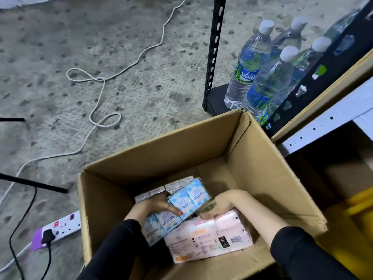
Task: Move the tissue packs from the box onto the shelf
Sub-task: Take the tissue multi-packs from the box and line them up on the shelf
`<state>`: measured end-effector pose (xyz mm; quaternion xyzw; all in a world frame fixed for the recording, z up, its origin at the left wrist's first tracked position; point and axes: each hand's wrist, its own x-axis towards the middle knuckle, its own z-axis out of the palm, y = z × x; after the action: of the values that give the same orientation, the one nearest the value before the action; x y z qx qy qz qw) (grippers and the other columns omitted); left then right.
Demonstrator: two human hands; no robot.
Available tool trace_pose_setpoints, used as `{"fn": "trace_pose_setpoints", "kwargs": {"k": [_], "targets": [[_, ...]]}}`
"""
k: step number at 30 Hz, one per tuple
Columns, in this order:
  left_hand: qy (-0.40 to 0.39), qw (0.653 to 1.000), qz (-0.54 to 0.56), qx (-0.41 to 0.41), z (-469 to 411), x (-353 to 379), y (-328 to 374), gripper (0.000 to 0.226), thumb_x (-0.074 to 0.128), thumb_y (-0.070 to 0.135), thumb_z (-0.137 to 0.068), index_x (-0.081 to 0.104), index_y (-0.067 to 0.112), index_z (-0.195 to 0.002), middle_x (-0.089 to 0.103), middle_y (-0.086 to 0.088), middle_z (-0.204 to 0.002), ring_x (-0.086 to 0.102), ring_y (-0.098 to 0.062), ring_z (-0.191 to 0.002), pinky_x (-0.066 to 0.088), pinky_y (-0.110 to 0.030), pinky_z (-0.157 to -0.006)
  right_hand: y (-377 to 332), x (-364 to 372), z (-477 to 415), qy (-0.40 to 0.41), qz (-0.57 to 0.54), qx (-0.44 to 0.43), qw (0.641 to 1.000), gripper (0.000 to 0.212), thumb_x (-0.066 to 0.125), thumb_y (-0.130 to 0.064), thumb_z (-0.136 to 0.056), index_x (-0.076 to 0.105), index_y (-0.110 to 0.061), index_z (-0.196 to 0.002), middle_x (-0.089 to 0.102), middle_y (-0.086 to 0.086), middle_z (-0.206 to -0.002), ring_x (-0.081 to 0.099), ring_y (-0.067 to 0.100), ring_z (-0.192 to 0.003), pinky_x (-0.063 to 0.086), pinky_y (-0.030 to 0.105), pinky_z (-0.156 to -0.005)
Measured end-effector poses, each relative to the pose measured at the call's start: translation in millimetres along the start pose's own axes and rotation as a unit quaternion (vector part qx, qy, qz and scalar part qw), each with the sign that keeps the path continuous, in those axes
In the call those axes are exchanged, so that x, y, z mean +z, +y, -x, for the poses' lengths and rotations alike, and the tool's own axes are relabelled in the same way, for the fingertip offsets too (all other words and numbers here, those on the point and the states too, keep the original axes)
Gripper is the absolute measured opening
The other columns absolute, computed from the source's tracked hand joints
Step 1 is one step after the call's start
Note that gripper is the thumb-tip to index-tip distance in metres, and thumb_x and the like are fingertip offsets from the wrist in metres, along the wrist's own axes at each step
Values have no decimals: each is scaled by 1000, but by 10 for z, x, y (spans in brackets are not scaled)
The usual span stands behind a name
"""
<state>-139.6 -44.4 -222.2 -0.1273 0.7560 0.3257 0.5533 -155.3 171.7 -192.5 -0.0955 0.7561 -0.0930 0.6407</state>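
Left hand (153,207) inside cardboard box (181,150), fingers (174,210) clamped round blue tissue pack (182,200); right hand (224,204) alongside, grip unclear. Pack likely light, squashy, film slippery: hold both ends.

One box (262,178) at 6 o'clock, holding one pink pack (210,239) and two blue packs (187,197). Two hands: left hand (153,207), right hand (224,203). Four capped bottles (248,65) at 2 o'clock. One power strip (64,225) at 8 o'clock.
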Motion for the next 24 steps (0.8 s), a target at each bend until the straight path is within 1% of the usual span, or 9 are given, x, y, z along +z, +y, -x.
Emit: {"fn": "trace_pose_setpoints", "kwargs": {"k": [2,3,5,9,12,17,21,23,24], "targets": [[-17,1000,0,-1,-16,-20,-7,119,86,50,-35,42,11,-138,57,-3,-136,53,-22,-125,39,-36,-112,9,3,49,-15,-21,4,1000,115,41,-90,-49,44,-11,-132,48,-5,-136,50,19,-119,43,28,-98],[-16,1000,-7,-7,17,-13,14,122,86,53,-32,41,13,-138,56,-2,-137,52,-22,-126,38,-36,-113,29,5,43,-12,-5,17,1000,103,41,-85,-61,46,-9,-130,50,0,-137,52,21,-118,44,29,-98],[-4,1000,-1,-16,79,31,43,105,83,45,-52,37,11,-140,50,-2,-140,46,-23,-131,33,-27,-112,62,-16,51,2,30,56,998,73,42,-65,-83,54,-4,-122,57,11,-132,58,26,-110,44,32,-96],[34,996,76,-28,103,92,-51,81,73,20,-79,26,8,-143,49,-7,-138,50,-18,-115,36,-21,-92,-10,-120,109,-13,69,46,996,60,55,-55,-82,61,1,-104,63,13,-110,56,25,-88,46,33,-85],[85,989,119,7,112,63,-161,108,89,40,-44,40,7,-134,62,-1,-120,59,-15,-105,47,-29,-97,-112,-212,252,55,135,-30,989,46,65,-46,-78,50,-6,-59,54,9,-68,47,25,-71,37,29,-61],[160,966,198,49,60,47,-162,108,78,44,-22,50,15,-123,61,-2,-114,59,-19,-101,46,-28,-86,35,-220,329,157,120,-90,976,44,81,-31,-63,40,-19,-51,43,-3,-54,42,16,-54,26,26,-44],[161,964,201,64,40,62,-141,111,81,41,-24,50,9,-126,64,-5,-118,62,-20,-102,49,-30,-89,343,-10,159,101,9,-22,995,42,78,-13,-67,37,-20,-59,44,-1,-67,41,16,-59,27,25,-43],[165,963,203,62,6,75,-177,115,83,42,-25,48,9,-129,63,-6,-123,61,-22,-109,50,-35,-97,352,72,94,98,45,12,994,35,78,-19,-66,50,-17,-87,48,4,-101,50,21,-93,44,26,-60],[168,962,206,63,2,84,-182,117,84,42,-25,46,9,-131,62,-8,-126,61,-23,-112,49,-38,-100,341,107,57,99,82,25,991,56,80,-24,-65,48,-14,-111,43,6,-123,45,23,-115,48,31,-80]]}}
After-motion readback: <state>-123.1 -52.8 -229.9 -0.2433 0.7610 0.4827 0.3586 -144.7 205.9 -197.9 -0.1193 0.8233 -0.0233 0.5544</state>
